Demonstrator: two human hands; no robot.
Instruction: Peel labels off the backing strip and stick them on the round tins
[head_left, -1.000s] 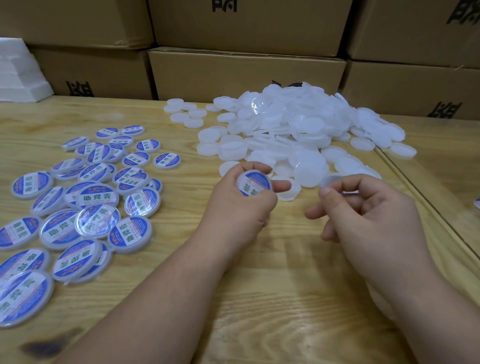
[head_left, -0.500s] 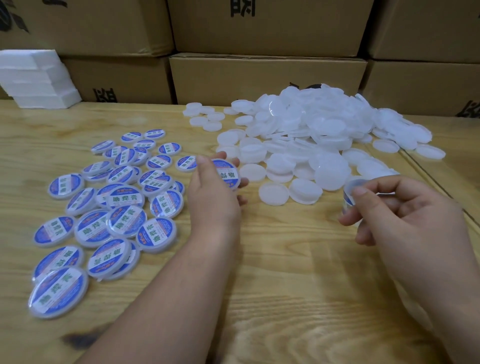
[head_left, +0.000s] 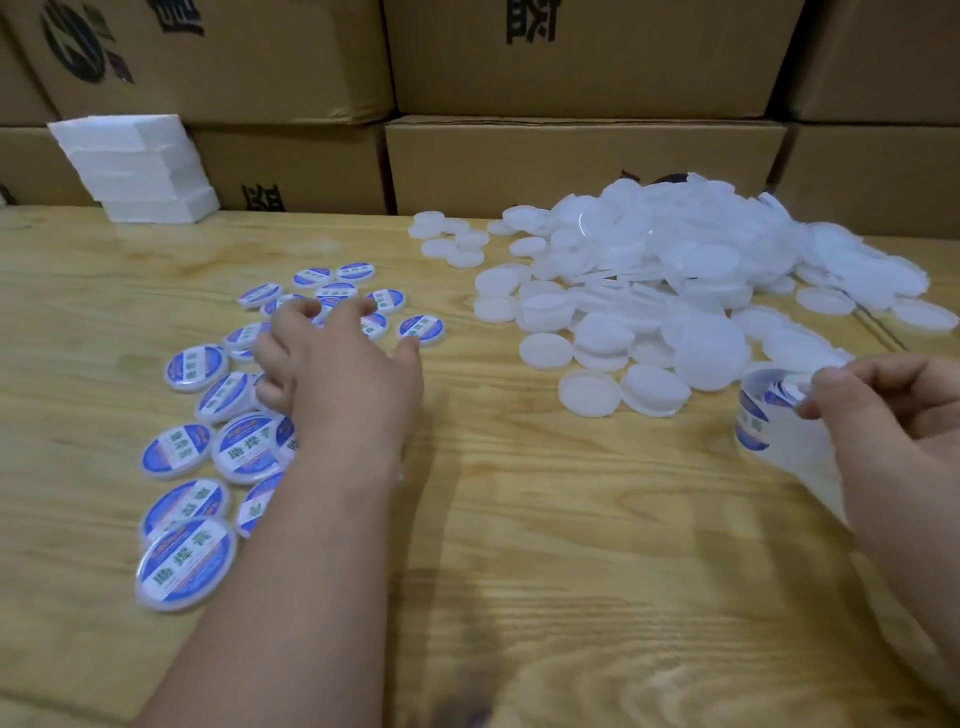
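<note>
Several round tins with blue and white labels (head_left: 249, 451) lie spread on the left of the wooden table (head_left: 519, 519). My left hand (head_left: 343, 374) hovers over them with its fingers spread and nothing in it. A labelled tin (head_left: 422, 328) lies just beyond its thumb. A big heap of plain white tins (head_left: 675, 270) covers the right rear of the table. At the right edge, my right hand (head_left: 893, 415) pinches the curled backing strip of blue labels (head_left: 756, 410), which bends down under the hand.
Cardboard boxes (head_left: 582, 156) are stacked along the back of the table. A stack of white foam sheets (head_left: 135, 171) stands at the back left. A seam between table boards (head_left: 883, 327) runs along the far right.
My left hand has moved left to the labelled group and no longer holds the labelled tin. My right hand has stayed at the right on the label strip.
</note>
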